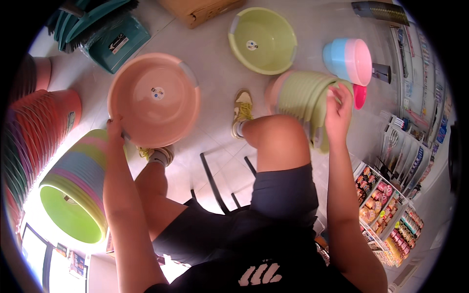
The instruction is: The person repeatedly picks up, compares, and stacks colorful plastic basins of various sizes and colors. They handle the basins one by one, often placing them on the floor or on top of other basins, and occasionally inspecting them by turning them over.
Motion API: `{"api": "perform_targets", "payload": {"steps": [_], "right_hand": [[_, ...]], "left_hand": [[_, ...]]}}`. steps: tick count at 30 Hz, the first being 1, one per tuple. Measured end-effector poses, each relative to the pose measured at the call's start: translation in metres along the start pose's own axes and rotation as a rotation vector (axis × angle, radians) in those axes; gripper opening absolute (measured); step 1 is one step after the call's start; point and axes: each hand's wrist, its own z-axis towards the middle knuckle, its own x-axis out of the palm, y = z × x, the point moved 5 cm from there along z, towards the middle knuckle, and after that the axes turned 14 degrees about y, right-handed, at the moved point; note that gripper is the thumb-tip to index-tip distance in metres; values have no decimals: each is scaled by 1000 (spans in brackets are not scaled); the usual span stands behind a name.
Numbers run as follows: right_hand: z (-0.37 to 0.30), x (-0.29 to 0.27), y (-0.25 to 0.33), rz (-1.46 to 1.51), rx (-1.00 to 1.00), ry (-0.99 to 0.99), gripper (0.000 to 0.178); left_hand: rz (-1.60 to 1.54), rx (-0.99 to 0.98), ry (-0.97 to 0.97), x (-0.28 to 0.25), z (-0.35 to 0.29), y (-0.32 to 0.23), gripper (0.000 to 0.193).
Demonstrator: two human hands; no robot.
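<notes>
A round salmon-pink basin [154, 100] with a small sticker inside lies open side up at my left. My left hand [115, 129] is closed on its near-left rim. At my right, a stack of pale green basins [299, 96] is tilted on its side, with a pinkish one at its left end. My right hand [338, 115] is at the stack's right end, fingers curled at the rim of the outermost green basin [319, 115]. The stack looks slightly blurred, and my fingers partly cover that rim.
A single green basin [264, 41] sits ahead by a cardboard box [200, 10]. Blue and pink buckets [359, 62] stand at far right. Teal dustpans [117, 44], stacked buckets [46, 117] and a tilted multicoloured basin stack [73, 188] line the left. Goods racks [388, 210] stand at right.
</notes>
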Motion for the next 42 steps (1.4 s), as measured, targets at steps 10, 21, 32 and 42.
{"api": "perform_targets", "payload": {"steps": [10, 21, 32, 42], "right_hand": [[-47, 12, -164, -237, 412, 348, 89], [-38, 52, -150, -488, 582, 459, 46], [-42, 46, -158, -487, 539, 585, 43], [-40, 55, -165, -499, 519, 642, 48]], "left_hand": [[331, 429, 129, 75, -192, -100, 66], [388, 618, 120, 53, -393, -12, 38], [591, 544, 356, 212, -361, -51, 40], [1287, 468, 450, 452, -195, -103, 74]]}}
